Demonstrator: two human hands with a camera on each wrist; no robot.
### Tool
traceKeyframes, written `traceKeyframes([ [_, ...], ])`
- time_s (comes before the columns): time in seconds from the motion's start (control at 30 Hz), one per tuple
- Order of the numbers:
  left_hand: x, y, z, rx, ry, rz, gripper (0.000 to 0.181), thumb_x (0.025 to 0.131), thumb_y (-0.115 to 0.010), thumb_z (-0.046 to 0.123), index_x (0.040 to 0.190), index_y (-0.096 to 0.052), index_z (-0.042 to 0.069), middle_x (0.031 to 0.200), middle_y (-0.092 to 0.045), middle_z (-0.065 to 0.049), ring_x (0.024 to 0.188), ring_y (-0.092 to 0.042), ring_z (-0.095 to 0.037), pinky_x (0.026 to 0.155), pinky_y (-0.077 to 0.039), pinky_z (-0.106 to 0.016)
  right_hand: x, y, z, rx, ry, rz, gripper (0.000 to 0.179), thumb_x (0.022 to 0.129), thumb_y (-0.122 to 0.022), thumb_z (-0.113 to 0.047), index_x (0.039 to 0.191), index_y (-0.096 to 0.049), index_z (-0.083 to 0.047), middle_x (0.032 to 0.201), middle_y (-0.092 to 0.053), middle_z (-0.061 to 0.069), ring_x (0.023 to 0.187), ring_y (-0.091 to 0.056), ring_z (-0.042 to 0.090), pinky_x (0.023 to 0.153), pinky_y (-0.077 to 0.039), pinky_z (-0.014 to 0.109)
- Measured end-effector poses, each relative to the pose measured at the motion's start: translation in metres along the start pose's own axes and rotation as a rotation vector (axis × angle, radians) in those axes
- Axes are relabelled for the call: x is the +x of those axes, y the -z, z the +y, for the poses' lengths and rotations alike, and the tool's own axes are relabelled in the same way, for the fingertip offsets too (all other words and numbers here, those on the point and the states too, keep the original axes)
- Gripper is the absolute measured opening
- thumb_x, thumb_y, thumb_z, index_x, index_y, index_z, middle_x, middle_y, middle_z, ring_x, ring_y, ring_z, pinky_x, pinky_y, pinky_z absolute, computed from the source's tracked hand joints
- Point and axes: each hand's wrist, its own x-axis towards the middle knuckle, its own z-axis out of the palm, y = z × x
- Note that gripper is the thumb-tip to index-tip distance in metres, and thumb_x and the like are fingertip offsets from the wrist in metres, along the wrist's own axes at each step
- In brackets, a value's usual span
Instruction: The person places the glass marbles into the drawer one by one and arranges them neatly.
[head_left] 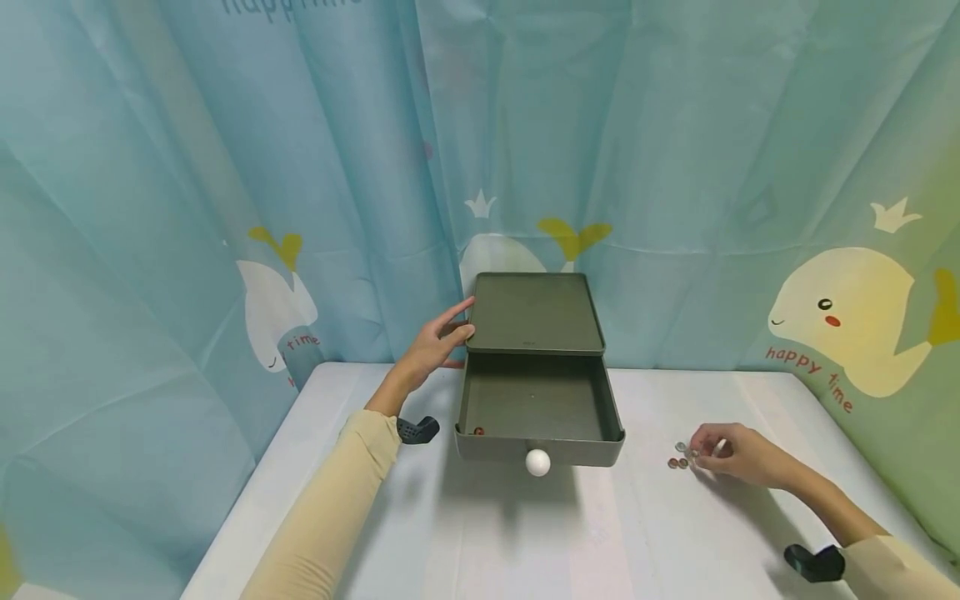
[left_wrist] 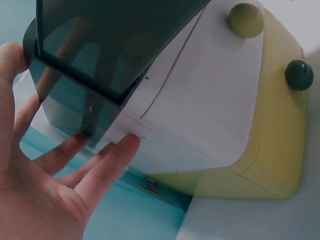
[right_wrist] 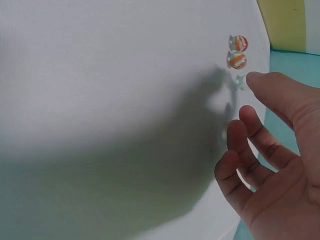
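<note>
A stacked drawer box [head_left: 536,312] stands at the table's far edge with its dark green top drawer [head_left: 540,452] pulled out. One reddish marble [head_left: 478,431] lies in that drawer's front left corner. My left hand [head_left: 438,342] rests on the box's left side, its fingers spread and fairly straight against the wall. Over on the right, my right hand [head_left: 738,454] hovers low by several small glass marbles, thumb and fingers apart. Two orange-swirled marbles [right_wrist: 238,60] sit beside a clear marble [right_wrist: 242,82], which the thumb tip partly covers. Whether the thumb touches it I cannot tell.
Below the green drawer, the left wrist view shows a white drawer [left_wrist: 210,90] and a yellow drawer [left_wrist: 282,125], both pushed in, with round knobs. A white cloth covers the table [head_left: 525,550]. Blue-green whale-print curtains [head_left: 360,208] hang behind and at the sides.
</note>
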Motion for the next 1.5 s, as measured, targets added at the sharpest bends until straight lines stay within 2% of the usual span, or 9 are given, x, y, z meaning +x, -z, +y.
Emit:
traceKeyframes([
  [0.17,0.0,0.0,0.001,-0.002,0.0,-0.004,0.06,0.105,-0.059,0.033,0.161,-0.038,0.035,0.157,-0.04,-0.016,0.135,-0.047,-0.04,0.094,-0.056,-0.056,0.004,0.01,-0.004,-0.047,0.036,0.049,0.015,0.092,-0.074,-0.003,0.094,-0.067,-0.016,0.083,-0.062,-0.009,0.069,-0.056,0.001,0.058,-0.047,0.024],
  [0.37,-0.001,0.0,0.001,-0.019,0.013,0.001,0.06,0.105,-0.059,0.032,0.16,-0.038,0.036,0.158,-0.04,-0.015,0.136,-0.046,-0.039,0.095,-0.054,-0.058,0.009,0.022,-0.014,-0.053,0.02,0.079,0.008,0.093,-0.074,-0.007,0.099,-0.069,-0.011,0.086,-0.064,-0.008,0.072,-0.06,0.004,0.06,-0.049,0.024],
  [0.6,0.0,-0.004,-0.001,-0.035,0.024,-0.013,0.061,0.105,-0.06,0.032,0.161,-0.036,0.036,0.158,-0.041,-0.015,0.136,-0.046,-0.038,0.097,-0.053,-0.058,0.018,0.037,-0.029,-0.069,0.037,0.156,0.017,0.092,-0.076,-0.006,0.097,-0.07,-0.021,0.086,-0.066,-0.008,0.073,-0.062,0.007,0.061,-0.049,0.025],
  [0.73,0.002,-0.004,-0.001,-0.046,0.023,-0.011,0.061,0.105,-0.059,0.032,0.161,-0.036,0.036,0.157,-0.042,-0.016,0.135,-0.047,-0.038,0.098,-0.051,-0.061,0.024,0.047,-0.039,-0.062,0.011,0.178,0.014,0.093,-0.076,-0.01,0.099,-0.071,-0.022,0.09,-0.069,-0.006,0.076,-0.064,0.009,0.063,-0.05,0.025],
  [0.93,0.002,-0.004,-0.001,-0.041,0.033,-0.017,0.061,0.106,-0.059,0.032,0.161,-0.035,0.036,0.157,-0.042,-0.015,0.136,-0.046,-0.038,0.098,-0.052,-0.059,0.035,0.062,-0.057,-0.082,-0.021,0.189,0.009,0.096,-0.074,-0.016,0.103,-0.071,-0.021,0.094,-0.071,-0.003,0.079,-0.064,0.008,0.063,-0.049,0.026],
  [1.3,-0.001,-0.003,-0.003,-0.026,0.028,-0.004,0.059,0.105,-0.058,0.036,0.16,-0.036,0.039,0.16,-0.039,-0.014,0.14,-0.044,-0.038,0.098,-0.052,-0.059,0.052,0.095,-0.085,-0.091,0.058,0.265,0.012,0.095,-0.074,-0.009,0.105,-0.073,-0.015,0.098,-0.072,0.001,0.079,-0.064,0.011,0.067,-0.049,0.02],
  [1.4,0.0,-0.003,-0.003,-0.022,0.029,-0.006,0.059,0.105,-0.058,0.037,0.16,-0.036,0.04,0.16,-0.039,-0.013,0.139,-0.044,-0.038,0.098,-0.052,-0.059,0.055,0.1,-0.089,-0.081,0.058,0.282,0.013,0.094,-0.075,-0.008,0.105,-0.073,-0.014,0.098,-0.072,0.001,0.079,-0.064,0.011,0.065,-0.048,0.02],
  [1.5,0.0,-0.003,-0.004,-0.017,0.032,-0.004,0.06,0.105,-0.058,0.038,0.16,-0.036,0.04,0.159,-0.04,-0.014,0.139,-0.044,-0.038,0.098,-0.052,-0.059,0.059,0.103,-0.094,-0.072,0.018,0.308,0.012,0.093,-0.076,-0.008,0.103,-0.074,-0.015,0.097,-0.072,-0.002,0.078,-0.063,0.011,0.062,-0.047,0.022],
])
